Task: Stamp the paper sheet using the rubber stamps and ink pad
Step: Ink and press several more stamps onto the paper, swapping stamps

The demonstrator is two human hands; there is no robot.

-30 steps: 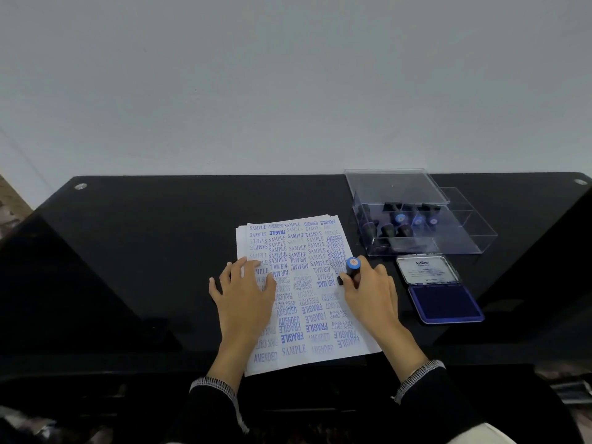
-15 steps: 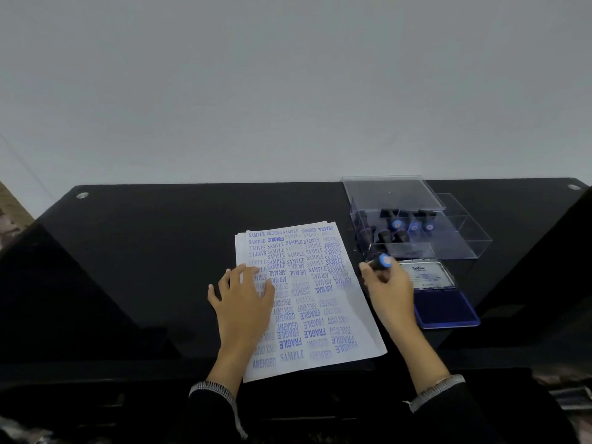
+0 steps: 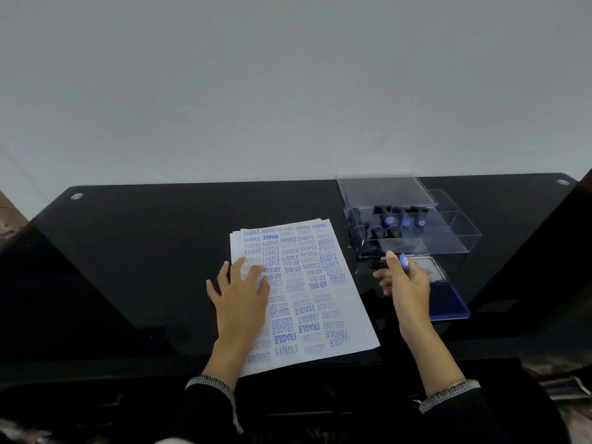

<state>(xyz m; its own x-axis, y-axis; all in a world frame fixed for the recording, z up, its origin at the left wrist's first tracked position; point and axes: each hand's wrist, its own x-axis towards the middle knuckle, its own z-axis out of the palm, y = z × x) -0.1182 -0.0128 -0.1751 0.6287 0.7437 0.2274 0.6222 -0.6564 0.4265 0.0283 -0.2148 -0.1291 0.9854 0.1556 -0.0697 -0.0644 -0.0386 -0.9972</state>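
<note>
A stack of white paper sheets (image 3: 323,302), densely covered in blue stamped words, lies on the black table (image 3: 144,251). My left hand (image 3: 241,294) rests flat on the paper's left half, fingers spread. To the right of the paper, my right hand (image 3: 407,285) holds a black rubber stamp (image 3: 403,261) with a blue cap, lifted off the sheet and tilted. The hand is just in front of the clear box and left of the open blue ink pad (image 3: 447,299), partly covering the pad's lid (image 3: 429,267).
A clear plastic box (image 3: 448,238) at the back right holds several more black stamps (image 3: 389,221) with blue caps; its lid (image 3: 384,189) is propped at the back. A grey wall rises behind the table. The table's front edge is near my sleeves.
My right hand lifted the stamp off the paper's right side and carried it right, toward the clear box and ink pad. My left hand stayed on the paper.
</note>
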